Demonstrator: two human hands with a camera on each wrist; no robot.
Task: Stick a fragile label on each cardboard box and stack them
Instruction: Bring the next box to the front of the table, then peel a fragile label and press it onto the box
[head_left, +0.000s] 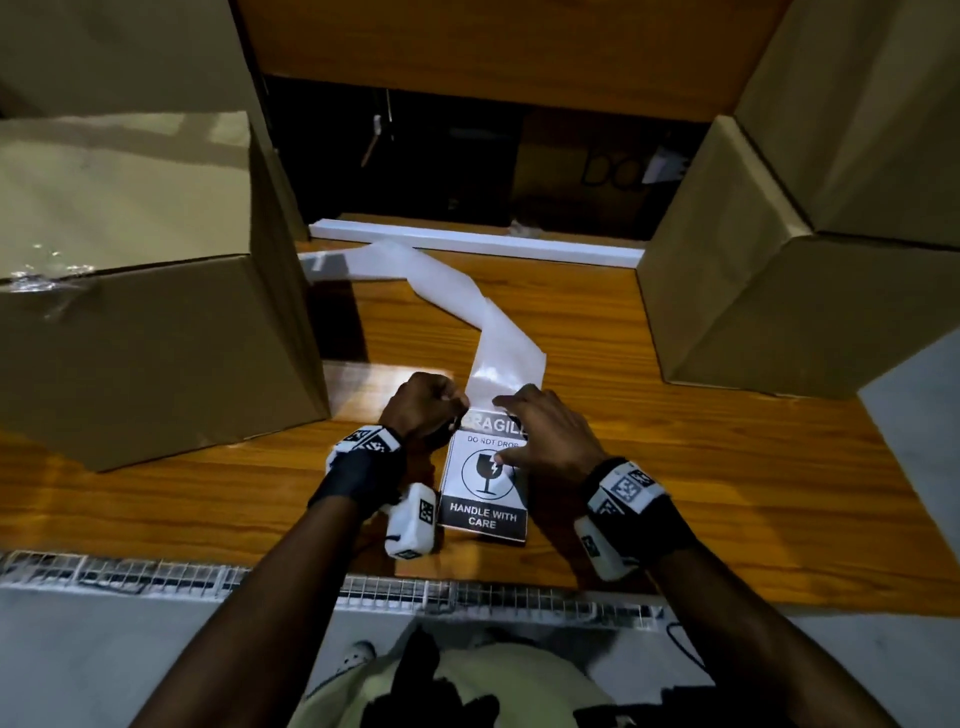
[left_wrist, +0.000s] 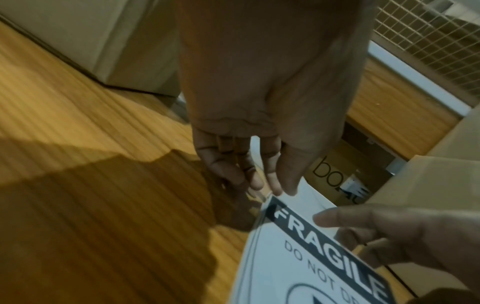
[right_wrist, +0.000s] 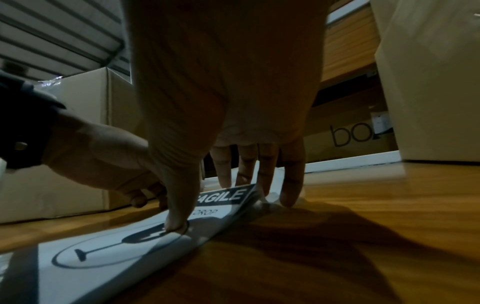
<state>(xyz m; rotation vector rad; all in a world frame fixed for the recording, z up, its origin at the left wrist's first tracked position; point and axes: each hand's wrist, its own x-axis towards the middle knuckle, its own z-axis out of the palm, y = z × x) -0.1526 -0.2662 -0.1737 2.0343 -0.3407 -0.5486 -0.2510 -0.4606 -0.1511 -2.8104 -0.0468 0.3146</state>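
Note:
A black-and-white fragile label (head_left: 483, 488) lies flat on the wooden table (head_left: 701, 467), at the near end of a glossy white backing strip (head_left: 498, 332) that trails away toward the back. My left hand (head_left: 460, 409) has its fingers curled at the label's top-left corner (left_wrist: 275, 202) and pinches it. My right hand (head_left: 506, 428) lies over the label's top with straight, spread fingers, its thumb (right_wrist: 176, 222) pressing on the glass symbol. A large cardboard box (head_left: 156, 338) stands to the left and another cardboard box (head_left: 769, 291) to the right.
A white rail (head_left: 478, 241) runs along the table's back edge before a dark recess holding a printed carton (head_left: 613, 171). Wire mesh (head_left: 156, 571) lines the near edge. Bare wood shows between the two boxes around the strip.

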